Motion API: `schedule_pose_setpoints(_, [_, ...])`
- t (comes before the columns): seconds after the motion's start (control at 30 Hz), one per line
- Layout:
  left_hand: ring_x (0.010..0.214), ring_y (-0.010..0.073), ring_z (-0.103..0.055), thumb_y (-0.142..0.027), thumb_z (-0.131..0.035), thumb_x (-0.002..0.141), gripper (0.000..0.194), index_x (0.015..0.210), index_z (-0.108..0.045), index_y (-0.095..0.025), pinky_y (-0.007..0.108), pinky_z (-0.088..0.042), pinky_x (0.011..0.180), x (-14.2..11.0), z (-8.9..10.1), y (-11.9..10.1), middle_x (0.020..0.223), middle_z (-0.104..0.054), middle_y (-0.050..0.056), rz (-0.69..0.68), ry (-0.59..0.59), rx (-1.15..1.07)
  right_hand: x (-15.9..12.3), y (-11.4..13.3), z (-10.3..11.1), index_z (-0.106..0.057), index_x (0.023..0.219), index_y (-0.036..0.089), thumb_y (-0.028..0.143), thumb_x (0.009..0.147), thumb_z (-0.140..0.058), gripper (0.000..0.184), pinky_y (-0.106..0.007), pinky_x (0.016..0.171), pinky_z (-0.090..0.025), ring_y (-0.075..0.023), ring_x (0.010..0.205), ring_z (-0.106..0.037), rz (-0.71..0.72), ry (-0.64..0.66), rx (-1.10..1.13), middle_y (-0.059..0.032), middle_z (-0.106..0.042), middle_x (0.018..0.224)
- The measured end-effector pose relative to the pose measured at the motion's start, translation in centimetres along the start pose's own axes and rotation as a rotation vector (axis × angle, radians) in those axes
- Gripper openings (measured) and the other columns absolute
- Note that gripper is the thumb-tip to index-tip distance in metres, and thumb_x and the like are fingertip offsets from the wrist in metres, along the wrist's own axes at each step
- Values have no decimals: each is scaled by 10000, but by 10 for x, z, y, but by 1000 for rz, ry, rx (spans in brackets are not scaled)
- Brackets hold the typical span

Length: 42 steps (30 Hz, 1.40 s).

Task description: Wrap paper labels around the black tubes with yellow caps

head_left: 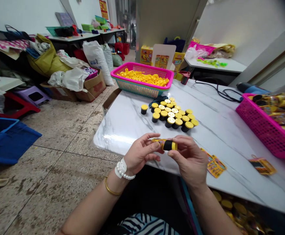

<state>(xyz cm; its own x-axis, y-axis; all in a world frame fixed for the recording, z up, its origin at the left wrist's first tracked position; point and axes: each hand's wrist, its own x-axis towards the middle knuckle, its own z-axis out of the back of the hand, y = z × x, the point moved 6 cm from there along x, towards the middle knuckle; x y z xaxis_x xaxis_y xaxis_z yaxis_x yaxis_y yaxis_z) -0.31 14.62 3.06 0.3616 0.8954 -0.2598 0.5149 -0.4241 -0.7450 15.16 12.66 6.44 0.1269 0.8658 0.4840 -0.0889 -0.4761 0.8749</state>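
Between my two hands, above the table's near edge, lies a small tube (167, 145) with a yellow patterned body, a black band and a yellow end. My left hand (144, 148) pinches the patterned end with thumb and fingers. At the yellow end, my right hand (190, 158) grips with thumb below and fingers on top. Just beyond stands a cluster of short black pots with yellow lids (171, 120), and one such pot (144, 109) sits apart to the left. Yellow printed cards (215, 165) lie beside my right hand.
A pink and teal basket (142, 88) of yellow plastic pieces stands at the table's far left corner. To the right is a pink basket (267, 140) with yellow wrapped tubes. A black cable (215, 87) and a small packet (263, 164) lie on the marble-look table (232, 130). Lidded pieces sit below it.
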Motion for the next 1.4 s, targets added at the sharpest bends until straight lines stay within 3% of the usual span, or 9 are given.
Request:
schedule_pose_setpoints(0.2, [612,78,-589,-286,-890,654,379,915,-675,-116,204,-462,582,-3,-3,6,800,-680,34,-7,22,134,-14,6,10,-733,1099,310,160,795,-782,342,-329,758,-582,-210,1019,-639,-14,115,-164,-49,-646,1111])
schedule_pose_setpoints(0.43, [593,84,-582,-307,-878,669,381,920,-639,-151,206,-458,572,-6,-24,17,751,-670,10,-22,58,129,-18,28,19,-726,1135,332,118,774,-792,425,-370,797,-566,-196,892,-653,215,109,-418,-35,-659,1014])
schedule_pose_setpoints(0.57, [622,91,-600,-289,-880,667,351,908,-678,-134,205,-466,594,-6,-22,19,753,-677,23,-10,27,142,-22,30,18,-699,1215,337,118,794,-772,481,-351,818,-571,-207,973,-661,215,214,-433,-47,-661,1073])
schedule_pose_setpoints(0.67, [634,91,-601,-285,-889,651,343,894,-706,-126,205,-481,615,-5,-25,21,740,-671,20,-18,40,185,-29,27,22,-718,1164,355,72,810,-736,454,-327,816,-571,-182,946,-672,211,173,-401,-24,-674,1047])
schedule_pose_setpoints(0.87, [614,141,-649,-476,-773,775,573,1233,-635,-159,240,-509,547,-10,-27,19,836,-697,66,101,121,276,-36,14,33,-640,1262,289,112,785,-756,521,-387,799,-595,-203,882,-692,149,96,-368,-50,-694,1035])
schedule_pose_setpoints(1.07, [554,79,-554,-419,-757,808,320,878,-693,-114,179,-425,497,-9,-25,18,748,-642,44,121,174,328,-29,34,34,-712,1131,288,109,786,-761,392,-349,796,-611,-203,910,-713,291,174,-473,-53,-726,1013])
schedule_pose_setpoints(1.17, [615,84,-560,-318,-809,765,267,929,-722,-126,189,-454,587,-10,-31,19,764,-654,34,42,156,281,-32,35,37,-723,1134,303,92,765,-781,429,-338,770,-621,-196,886,-723,238,161,-426,-42,-737,1021])
schedule_pose_setpoints(1.3, [807,146,-638,-213,-837,720,248,941,-746,-148,235,-491,777,-14,-38,20,879,-701,64,-90,138,315,-45,19,45,-730,1134,321,75,753,-786,457,-308,702,-636,-192,894,-722,37,58,-261,-31,-732,1037])
schedule_pose_setpoints(1.4, [838,162,-645,-208,-831,725,273,984,-753,-167,248,-489,800,-12,-40,24,916,-713,72,-87,183,383,-54,8,48,-730,1127,318,76,775,-766,428,-291,701,-644,-189,932,-714,-77,13,-163,-36,-717,1054])
